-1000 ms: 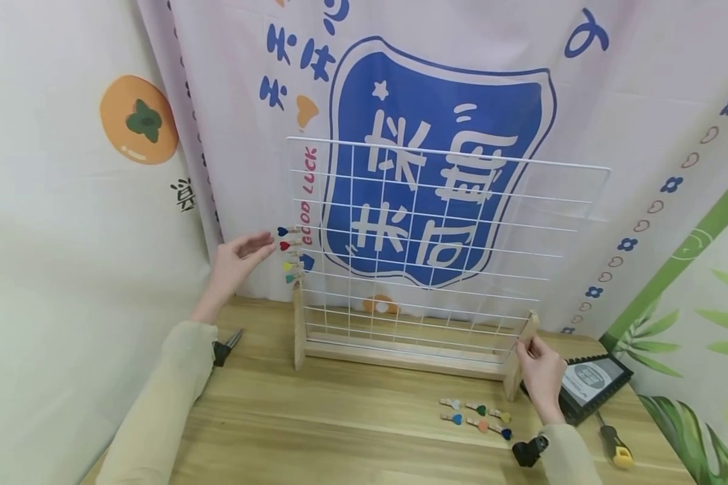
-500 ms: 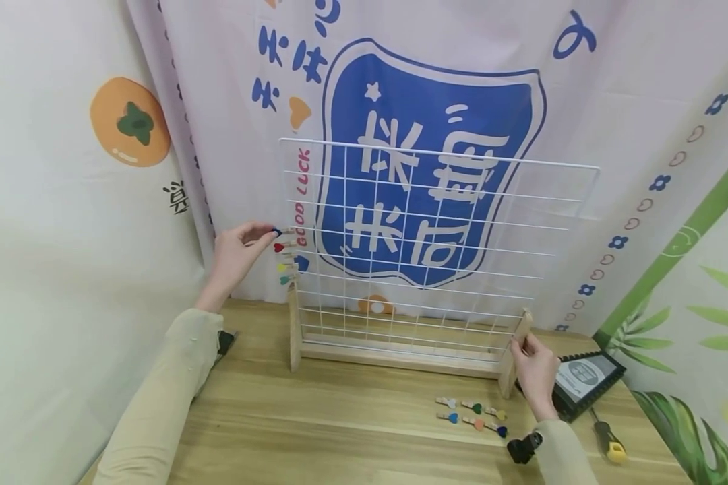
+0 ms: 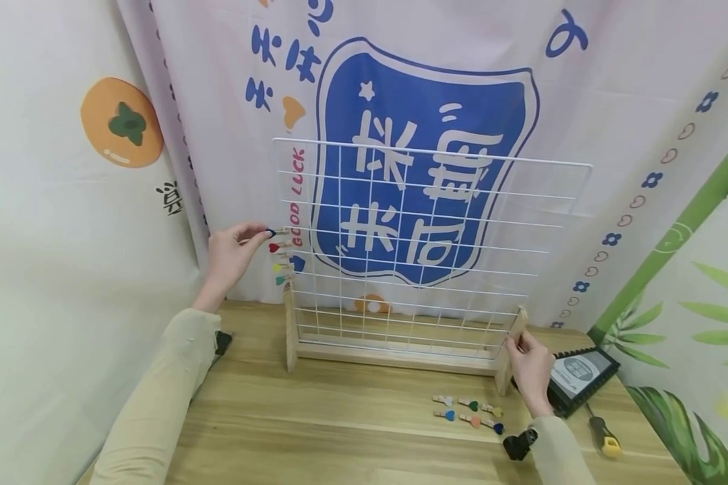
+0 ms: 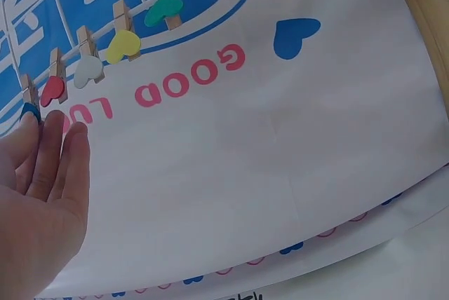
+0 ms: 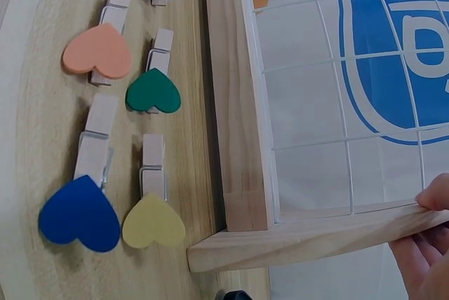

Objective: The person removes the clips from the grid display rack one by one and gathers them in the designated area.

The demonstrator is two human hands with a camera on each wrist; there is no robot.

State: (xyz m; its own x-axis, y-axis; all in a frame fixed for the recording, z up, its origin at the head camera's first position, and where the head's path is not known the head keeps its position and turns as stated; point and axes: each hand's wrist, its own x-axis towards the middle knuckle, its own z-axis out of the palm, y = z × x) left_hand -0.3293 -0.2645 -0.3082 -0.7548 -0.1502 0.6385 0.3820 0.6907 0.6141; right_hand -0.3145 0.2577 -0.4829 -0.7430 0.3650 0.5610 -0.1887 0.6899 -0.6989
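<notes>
At the left edge of a white wire grid (image 3: 431,155), my left hand (image 3: 230,252) pinches the heart end of a dark blue heart clothespin (image 4: 28,90), whose wooden part meets the wire. Below it on that edge are clipped a red clothespin (image 4: 55,90), a white one (image 4: 88,69), a yellow one (image 4: 123,46) and a teal one (image 4: 165,10). The grid stands in a wooden base (image 3: 400,358). My right hand (image 3: 532,369) grips the base's right upright (image 5: 316,240), thumb on the near face and fingers behind.
Two rows of heart clothespins lie before the base, among them an orange one (image 5: 98,51) and a green one (image 5: 153,91). A black case (image 3: 585,380) and a screwdriver (image 3: 603,431) lie at the right. A printed cloth (image 3: 230,40) hangs behind the grid.
My left hand has moved in from just left of the dark blue heart clothespin and now pinches it. The right hand keeps its grip on the upright. The head view has shifted slightly.
</notes>
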